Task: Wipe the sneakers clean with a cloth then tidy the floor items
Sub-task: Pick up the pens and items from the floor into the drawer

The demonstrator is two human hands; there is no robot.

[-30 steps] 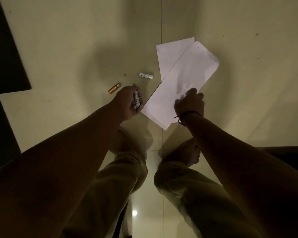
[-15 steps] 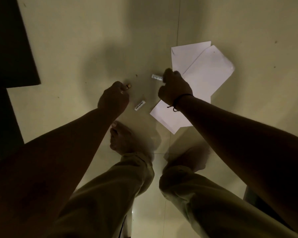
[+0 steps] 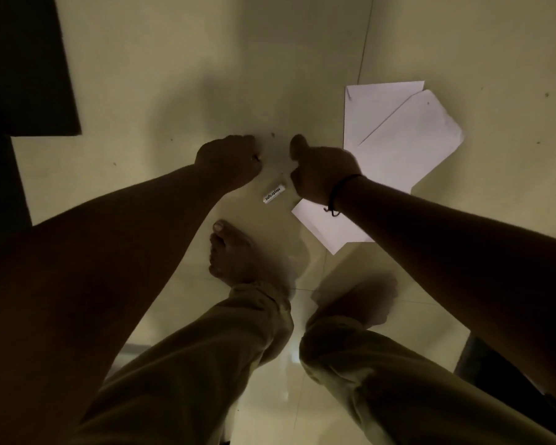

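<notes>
A small white tube (image 3: 273,194) labelled "Heybright" lies on the pale tiled floor (image 3: 174,75) between my two hands. My left hand (image 3: 228,162) is a closed fist just left of it, with a small glint of the gold tube showing at its fingers. My right hand (image 3: 321,175), with a dark band at the wrist, is closed with the thumb raised, over the near edge of two overlapping white paper sheets (image 3: 405,139). A second white tube is hidden inside that fist. No sneakers or cloth are in view.
My bare feet (image 3: 235,252) and trouser legs (image 3: 206,364) stand just below the hands. Dark furniture (image 3: 23,75) fills the left edge. Another dark object (image 3: 501,380) sits at the bottom right.
My left hand dropped the white tube it held, moved onto the gold tube and closed on it. My right hand left the paper and closed on the far white tube. Both tubes are gone from the floor.
</notes>
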